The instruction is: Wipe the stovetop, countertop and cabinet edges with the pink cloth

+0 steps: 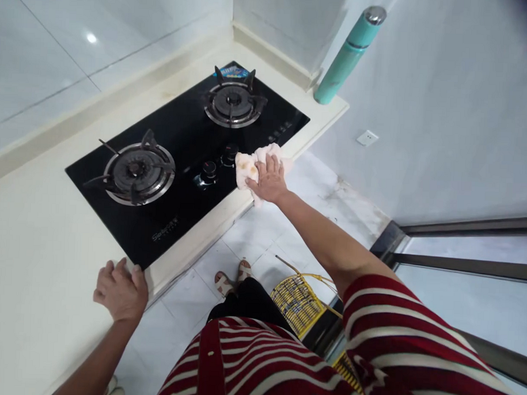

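Note:
My right hand (pixel 270 179) presses a pale pink cloth (pixel 249 165) with brownish stains onto the front right edge of a black glass gas hob (pixel 183 131), just right of its two control knobs (pixel 218 163). My left hand (pixel 122 290) rests with curled fingers on the cream countertop (pixel 41 253), at the hob's near left corner and holds nothing. The hob has a left burner (pixel 137 171) and a right burner (pixel 233 102), both unlit.
A teal flask (pixel 347 55) with a silver cap stands at the counter's far right corner by the wall. A yellow wire basket (pixel 298 302) sits on the tiled floor by my feet. A wall socket (pixel 367 138) and a sliding door frame (pixel 460 262) lie to the right.

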Tool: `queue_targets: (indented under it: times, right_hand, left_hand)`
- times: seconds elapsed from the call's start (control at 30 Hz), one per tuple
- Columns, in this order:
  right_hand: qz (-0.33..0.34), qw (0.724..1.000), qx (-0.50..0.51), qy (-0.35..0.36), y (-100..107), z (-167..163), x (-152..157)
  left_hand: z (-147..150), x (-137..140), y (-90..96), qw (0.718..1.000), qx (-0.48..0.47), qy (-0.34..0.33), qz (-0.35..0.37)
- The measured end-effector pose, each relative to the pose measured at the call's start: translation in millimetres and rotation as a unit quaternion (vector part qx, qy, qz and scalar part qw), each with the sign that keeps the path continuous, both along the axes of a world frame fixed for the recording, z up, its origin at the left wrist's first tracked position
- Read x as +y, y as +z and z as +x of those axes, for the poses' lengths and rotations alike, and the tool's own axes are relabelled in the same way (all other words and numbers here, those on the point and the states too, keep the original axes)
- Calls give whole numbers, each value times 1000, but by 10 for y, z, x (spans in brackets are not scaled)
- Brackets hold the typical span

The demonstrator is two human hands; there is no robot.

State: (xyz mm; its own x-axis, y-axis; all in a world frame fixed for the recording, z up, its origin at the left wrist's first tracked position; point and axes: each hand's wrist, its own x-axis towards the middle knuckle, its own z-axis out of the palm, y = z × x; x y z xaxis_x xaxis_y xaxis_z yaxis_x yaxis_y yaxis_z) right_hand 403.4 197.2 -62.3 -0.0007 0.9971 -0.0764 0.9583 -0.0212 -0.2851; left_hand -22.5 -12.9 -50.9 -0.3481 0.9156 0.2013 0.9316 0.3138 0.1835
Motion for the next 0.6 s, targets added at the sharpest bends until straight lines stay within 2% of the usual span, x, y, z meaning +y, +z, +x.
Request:
queue_targets:
  times: [0.2, 0.37, 0.47, 0.6]
  right_hand:
    - [13, 1000, -12, -12, -73, 86, 55]
    - [83, 996, -9, -24, -148, 215, 123]
    - [136, 988, -21, -63, -184, 481, 314]
    - [193, 977, -36, -88, -204, 1038, 723]
  left_hand:
    - [-21, -6, 3, 1000, -25, -7, 0]
    - [20, -15, 68, 999, -37, -6, -1]
    - [16, -22, 100, 999, -43, 2, -2]
    - [-27, 14, 165, 997, -49, 46, -35]
